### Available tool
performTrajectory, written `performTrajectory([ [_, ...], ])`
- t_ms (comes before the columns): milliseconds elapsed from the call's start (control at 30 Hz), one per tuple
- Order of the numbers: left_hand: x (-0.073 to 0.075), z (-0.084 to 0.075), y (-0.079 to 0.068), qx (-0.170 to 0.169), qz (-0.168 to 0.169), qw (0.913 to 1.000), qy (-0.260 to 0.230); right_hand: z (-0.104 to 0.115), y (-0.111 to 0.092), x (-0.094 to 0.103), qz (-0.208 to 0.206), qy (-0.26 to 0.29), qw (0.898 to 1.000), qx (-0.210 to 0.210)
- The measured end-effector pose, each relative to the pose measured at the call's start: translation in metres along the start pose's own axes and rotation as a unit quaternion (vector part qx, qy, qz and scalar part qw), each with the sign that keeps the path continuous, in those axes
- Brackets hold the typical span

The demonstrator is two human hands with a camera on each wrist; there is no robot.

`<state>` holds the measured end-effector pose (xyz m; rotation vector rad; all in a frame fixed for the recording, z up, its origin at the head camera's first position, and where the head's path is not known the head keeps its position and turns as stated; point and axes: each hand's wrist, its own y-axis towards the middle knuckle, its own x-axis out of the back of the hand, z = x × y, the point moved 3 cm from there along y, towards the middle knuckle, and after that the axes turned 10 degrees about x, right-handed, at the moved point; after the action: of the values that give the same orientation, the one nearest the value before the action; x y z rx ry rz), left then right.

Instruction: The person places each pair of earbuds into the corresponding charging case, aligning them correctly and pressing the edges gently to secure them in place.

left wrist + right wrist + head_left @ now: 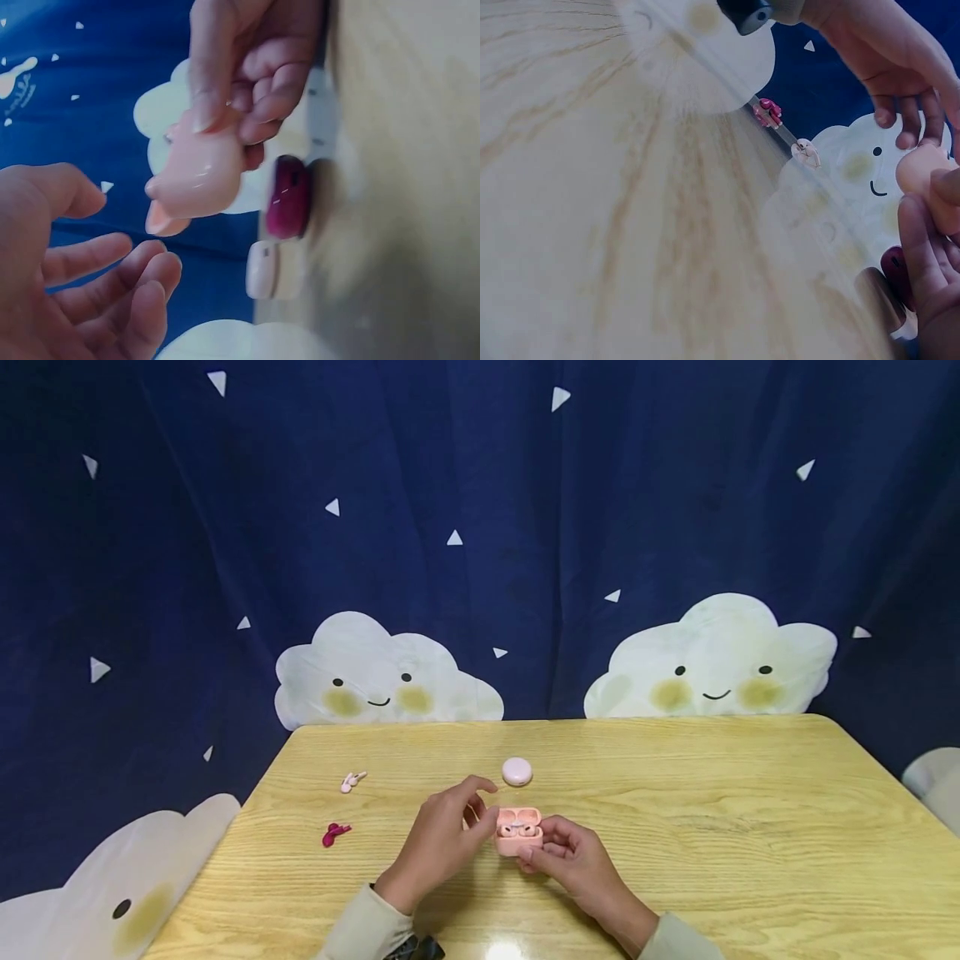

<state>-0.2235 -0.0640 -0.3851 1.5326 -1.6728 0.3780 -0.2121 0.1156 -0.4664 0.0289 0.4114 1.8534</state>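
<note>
A peach-pink earbud case (519,832) stands with its lid raised, two earbuds in its slots. My right hand (573,864) grips it at its right side, thumb on the front; in the left wrist view that hand pinches the case (201,169) above the table. My left hand (450,827) is just left of the case, fingers loosely bent and apart. From the left wrist view, this hand (97,270) holds nothing and a gap separates it from the case. In the right wrist view the case (922,172) is partly covered by fingers.
Behind the hands lies a pale pink round case (517,771). A magenta case (289,196) shows in the left wrist view; in the head view it is hidden. Pale pink earbuds (352,782) and magenta earbuds (335,834) lie on the wooden table (712,810) at left.
</note>
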Motion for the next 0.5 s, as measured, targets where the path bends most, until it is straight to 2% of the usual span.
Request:
performTrajectory([
  [167, -0.008, 0.010, -0.006, 0.035, 0.022, 0.9961, -0.077, 0.001, 0.000, 0.000, -0.006, -0.001, 1.000, -0.007],
  [333, -0.016, 0.019, -0.009, 0.068, 0.038, 0.9855, -0.151, 0.001, -0.001, 0.000, -0.016, 0.000, 1.000, -0.011],
  [400, -0.020, 0.022, -0.011, 0.081, 0.049, 0.9784, -0.184, 0.001, -0.001, 0.001, -0.018, 0.000, 1.000, -0.010],
  [500, -0.027, 0.027, -0.013, 0.102, 0.072, 0.9616, -0.244, 0.001, -0.001, 0.001, -0.019, -0.001, 1.000, -0.008],
])
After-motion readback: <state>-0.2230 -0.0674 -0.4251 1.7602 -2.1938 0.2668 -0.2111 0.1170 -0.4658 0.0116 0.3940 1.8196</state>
